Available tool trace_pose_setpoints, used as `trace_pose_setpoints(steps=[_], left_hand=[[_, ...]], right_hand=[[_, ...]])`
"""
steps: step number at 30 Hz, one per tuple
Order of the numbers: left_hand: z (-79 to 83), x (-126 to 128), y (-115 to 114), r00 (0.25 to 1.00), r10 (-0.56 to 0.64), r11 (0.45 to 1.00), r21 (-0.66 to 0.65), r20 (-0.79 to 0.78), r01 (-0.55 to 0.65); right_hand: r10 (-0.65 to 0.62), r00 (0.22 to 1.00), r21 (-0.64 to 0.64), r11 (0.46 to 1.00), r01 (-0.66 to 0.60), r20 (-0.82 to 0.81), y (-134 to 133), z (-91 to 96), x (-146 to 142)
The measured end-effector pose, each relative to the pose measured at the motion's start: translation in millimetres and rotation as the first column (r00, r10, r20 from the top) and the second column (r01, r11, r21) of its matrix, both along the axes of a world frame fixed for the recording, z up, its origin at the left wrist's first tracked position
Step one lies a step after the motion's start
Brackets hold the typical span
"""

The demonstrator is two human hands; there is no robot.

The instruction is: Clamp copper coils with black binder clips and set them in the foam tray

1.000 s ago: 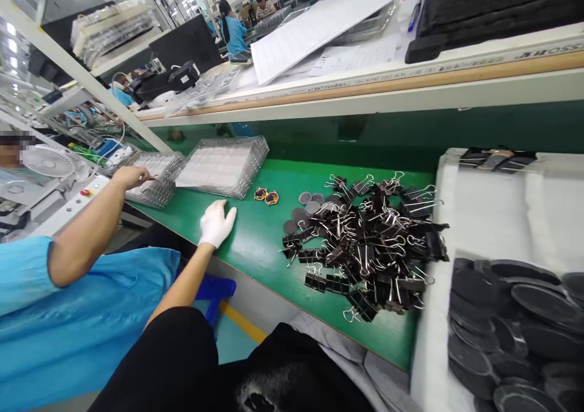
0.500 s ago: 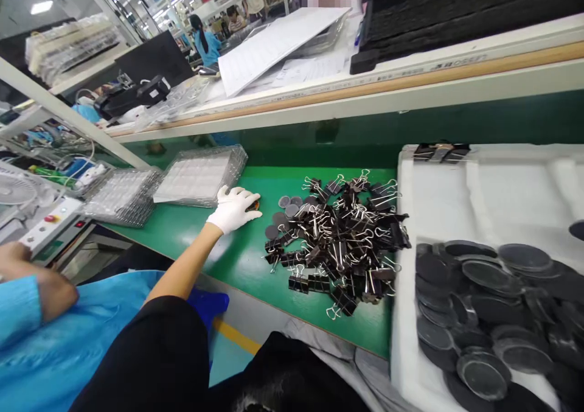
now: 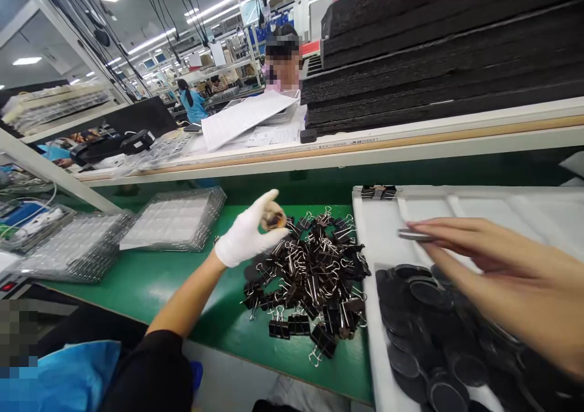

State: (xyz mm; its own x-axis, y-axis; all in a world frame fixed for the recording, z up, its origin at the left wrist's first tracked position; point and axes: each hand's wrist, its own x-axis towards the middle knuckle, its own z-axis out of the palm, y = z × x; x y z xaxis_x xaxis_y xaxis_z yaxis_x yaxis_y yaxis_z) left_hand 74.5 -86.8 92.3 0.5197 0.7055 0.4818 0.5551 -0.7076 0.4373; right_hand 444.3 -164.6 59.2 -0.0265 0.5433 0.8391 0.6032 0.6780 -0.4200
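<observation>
My left hand (image 3: 246,232), in a white glove, is held above the green table. Its fingers and thumb close round a small round piece (image 3: 274,217), brownish with a dark and orange middle; its exact kind is unclear. Over the white tray, my bare right hand (image 3: 497,266) pinches a thin dark disc (image 3: 416,235), seen edge-on. Below it, many round black discs (image 3: 424,333) lie heaped in the tray (image 3: 371,327), some with clear rims. Between the hands, a pile of black binder clips (image 3: 314,272) with silver handles covers part of the table.
Stacked clear plastic trays (image 3: 173,220) stand on the green table (image 3: 182,284) at left. Above runs a white shelf (image 3: 255,162) with papers (image 3: 249,117) and black foam sheets (image 3: 438,53). A person in blue sits close at lower left; others are farther back.
My left hand has lifted off the table and moved right with the round piece. My right hand has come into view with a disc. The view has tilted up and turned right.
</observation>
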Motion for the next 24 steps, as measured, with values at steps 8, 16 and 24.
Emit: trace_pose_setpoints(steps=[8,16,24], left_hand=[[11.0,103.4,-14.3,0.908,-0.409,0.911,-0.012,0.091,0.412],[-4.3,108.7,-10.9,0.905,-0.422,0.906,0.064,0.049,0.419],[4.0,104.8,-7.4,0.915,-0.336,0.879,0.274,-0.224,0.390]], right_hand=[[0.167,0.938,0.319,0.910,-0.265,0.302,6.4,17.0,-42.5],[0.213,0.905,0.144,0.949,-0.281,0.368,9.2,-4.1,-40.5],[0.152,0.740,-0.639,0.411,-0.650,-0.655,5.4,6.1,-41.6]])
